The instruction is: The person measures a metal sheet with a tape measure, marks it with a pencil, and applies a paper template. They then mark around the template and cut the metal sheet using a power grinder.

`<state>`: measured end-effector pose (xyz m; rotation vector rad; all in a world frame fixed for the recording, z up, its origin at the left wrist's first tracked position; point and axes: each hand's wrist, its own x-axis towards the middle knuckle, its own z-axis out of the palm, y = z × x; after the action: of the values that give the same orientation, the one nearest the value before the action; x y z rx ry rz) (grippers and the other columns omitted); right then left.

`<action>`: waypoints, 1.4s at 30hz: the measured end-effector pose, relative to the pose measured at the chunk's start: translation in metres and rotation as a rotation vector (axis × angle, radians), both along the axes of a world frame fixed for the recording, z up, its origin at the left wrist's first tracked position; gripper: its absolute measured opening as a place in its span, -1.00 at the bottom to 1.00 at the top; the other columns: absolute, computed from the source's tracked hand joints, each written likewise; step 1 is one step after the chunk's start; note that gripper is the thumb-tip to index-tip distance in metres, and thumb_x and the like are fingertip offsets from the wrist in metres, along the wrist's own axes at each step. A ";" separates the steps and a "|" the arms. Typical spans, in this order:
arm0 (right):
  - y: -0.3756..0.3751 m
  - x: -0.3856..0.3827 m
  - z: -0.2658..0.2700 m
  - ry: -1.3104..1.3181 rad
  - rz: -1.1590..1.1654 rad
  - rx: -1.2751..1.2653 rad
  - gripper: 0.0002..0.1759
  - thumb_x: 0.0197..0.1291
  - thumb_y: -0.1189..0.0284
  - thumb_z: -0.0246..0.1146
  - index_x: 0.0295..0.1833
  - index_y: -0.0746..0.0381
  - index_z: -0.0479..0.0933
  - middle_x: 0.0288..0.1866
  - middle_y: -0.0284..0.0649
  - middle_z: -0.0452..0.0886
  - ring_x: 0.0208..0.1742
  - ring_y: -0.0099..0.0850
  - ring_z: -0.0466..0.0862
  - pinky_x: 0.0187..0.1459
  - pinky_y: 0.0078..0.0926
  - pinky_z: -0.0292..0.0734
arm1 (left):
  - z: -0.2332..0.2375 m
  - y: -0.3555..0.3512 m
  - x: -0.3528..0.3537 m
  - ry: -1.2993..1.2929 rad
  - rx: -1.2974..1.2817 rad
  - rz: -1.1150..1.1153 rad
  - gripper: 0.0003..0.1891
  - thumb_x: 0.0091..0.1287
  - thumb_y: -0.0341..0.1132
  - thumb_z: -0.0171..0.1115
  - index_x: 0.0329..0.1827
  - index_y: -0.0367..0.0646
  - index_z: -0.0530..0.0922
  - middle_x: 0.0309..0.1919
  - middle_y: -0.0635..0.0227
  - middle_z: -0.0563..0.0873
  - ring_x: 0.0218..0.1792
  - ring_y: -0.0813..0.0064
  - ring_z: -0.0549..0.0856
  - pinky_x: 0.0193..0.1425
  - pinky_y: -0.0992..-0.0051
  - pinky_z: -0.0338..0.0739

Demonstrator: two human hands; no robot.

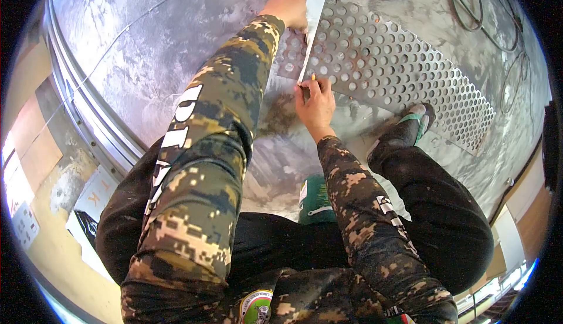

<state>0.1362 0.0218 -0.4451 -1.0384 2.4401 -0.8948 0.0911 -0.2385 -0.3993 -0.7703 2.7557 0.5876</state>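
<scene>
A perforated metal sheet [404, 60] lies on the grey floor in front of me. Across its left part runs a white, straight-edged strip [315, 8]. My left hand [288, 4] is at the strip's far end, its fingers spread and pressing down on it. Close to the strip's near end, my right hand [315, 102] pinches a thin yellow pencil-like tool [313, 77], with its fingertips at the sheet's near edge. The tool's tip is too small to make out.
Dark cables [469, 22] curl over the floor at the upper right, and a thin wire [126, 28] crosses the left. Metal rails [88, 110] lie at the left. A green container [315, 198] stands between my legs. My sandalled foot [415, 126] is beside the sheet.
</scene>
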 end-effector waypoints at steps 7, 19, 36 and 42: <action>0.001 0.000 0.000 -0.015 0.009 0.038 -0.80 0.10 0.28 0.42 -0.22 0.06 0.58 -0.11 -0.20 0.51 -0.16 -0.10 0.60 -0.16 -0.15 0.49 | -0.005 0.002 0.001 0.031 -0.026 0.024 -0.16 -0.06 -0.30 0.49 0.40 -0.14 0.37 0.30 -0.35 0.34 0.35 -0.33 0.28 0.43 -0.06 0.28; 0.000 0.000 0.001 -0.023 0.001 0.050 -0.83 0.09 0.29 0.42 -0.24 0.05 0.60 -0.13 -0.21 0.51 -0.16 -0.10 0.60 -0.15 -0.13 0.50 | -0.009 0.001 -0.001 0.029 -0.051 0.020 -0.19 -0.06 -0.28 0.47 0.37 -0.13 0.40 0.23 -0.32 0.41 0.30 -0.29 0.34 0.40 -0.02 0.32; 0.001 -0.001 -0.001 -0.026 -0.002 0.036 -0.84 0.11 0.29 0.42 -0.24 0.05 0.61 -0.14 -0.19 0.51 -0.20 -0.08 0.60 -0.20 -0.11 0.50 | 0.004 0.000 0.003 -0.028 0.054 0.050 0.05 -0.18 -0.22 0.61 0.49 -0.07 0.27 0.37 -0.37 0.22 0.39 -0.34 0.23 0.44 -0.05 0.30; 0.001 -0.001 0.002 -0.033 -0.003 0.059 -0.84 0.10 0.30 0.42 -0.24 0.04 0.60 -0.14 -0.21 0.52 -0.20 -0.09 0.60 -0.20 -0.13 0.50 | 0.002 0.000 0.004 -0.016 0.040 0.060 0.07 -0.19 -0.20 0.61 0.50 -0.04 0.25 0.36 -0.42 0.21 0.39 -0.38 0.23 0.43 -0.03 0.32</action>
<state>0.1355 0.0226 -0.4434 -0.9913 2.4264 -0.8298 0.0954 -0.2384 -0.3977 -0.8469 2.7059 0.6426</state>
